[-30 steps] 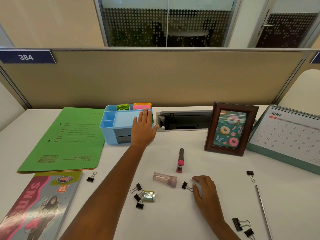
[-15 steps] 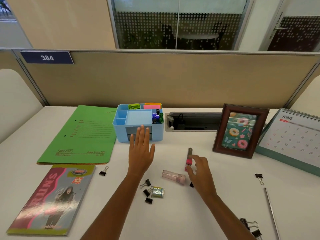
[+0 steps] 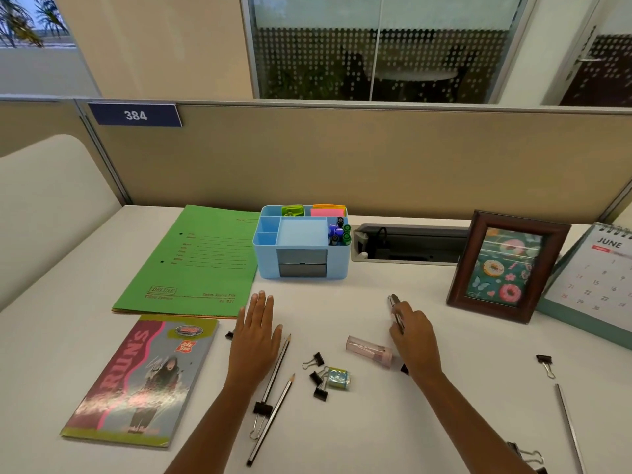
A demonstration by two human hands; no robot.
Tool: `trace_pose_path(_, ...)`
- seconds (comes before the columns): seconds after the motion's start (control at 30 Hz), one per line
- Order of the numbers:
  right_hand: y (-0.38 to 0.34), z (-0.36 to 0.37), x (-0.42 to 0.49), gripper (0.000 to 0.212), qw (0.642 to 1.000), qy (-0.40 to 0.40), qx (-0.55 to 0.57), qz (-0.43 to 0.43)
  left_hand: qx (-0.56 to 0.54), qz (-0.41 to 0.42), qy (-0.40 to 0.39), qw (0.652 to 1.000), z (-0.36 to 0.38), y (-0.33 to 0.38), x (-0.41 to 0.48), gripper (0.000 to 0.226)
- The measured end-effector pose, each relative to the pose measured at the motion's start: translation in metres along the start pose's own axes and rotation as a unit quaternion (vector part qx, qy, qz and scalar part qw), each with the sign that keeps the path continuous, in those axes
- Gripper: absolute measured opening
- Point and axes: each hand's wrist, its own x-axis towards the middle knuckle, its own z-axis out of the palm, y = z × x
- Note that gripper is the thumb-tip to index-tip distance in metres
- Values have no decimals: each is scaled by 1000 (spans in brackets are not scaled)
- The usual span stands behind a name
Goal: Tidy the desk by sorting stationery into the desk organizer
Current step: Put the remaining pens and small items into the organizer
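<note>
Nearest the camera, both forearms reach up from the bottom edge over the white desk. The left hand lies flat, palm down, fingers straight and together, its grip open and holding nothing; it covers the upper end of a pencil that slants out from under its right side, and a second pencil lies alongside, tip toward the hand. A black binder clip sits across them.

The right hand is curled, knuckles up, its grip closed on a small stapler (only the dark metal nose shows past the fingers). The stapler's long axis runs away from the camera, nose pointing toward the far partition; its rear is hidden under the palm. Just left of this grip lies a clear pink case, on its side, long axis roughly left to right. Further left, three binder clips cluster beside a small foil-wrapped item, too blurred to identify.

Beyond both hands stands the blue desk organizer, with markers upright in its right compartment.
</note>
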Motion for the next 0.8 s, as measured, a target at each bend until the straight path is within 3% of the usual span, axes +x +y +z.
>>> trace_pose_path(0.13,-3,-9,2,25,982,-11,170,79,-9,-6,30,999,-3,-19,-10,59)
trace_pose_path(0.23,-11,-15,2,29,941,6,303,148,-19,-25,70,997,-2,-33,-15,57)
trace_pose_path(0.4,-45,-25,8,33,873,-51,455,166,-15,-71,95,993,1,-49,-19,64)
trace_pose_path(0.8,-152,-10,45,26,887,-86,451,47,-54,-95,45,993,4,-49,-19,53)
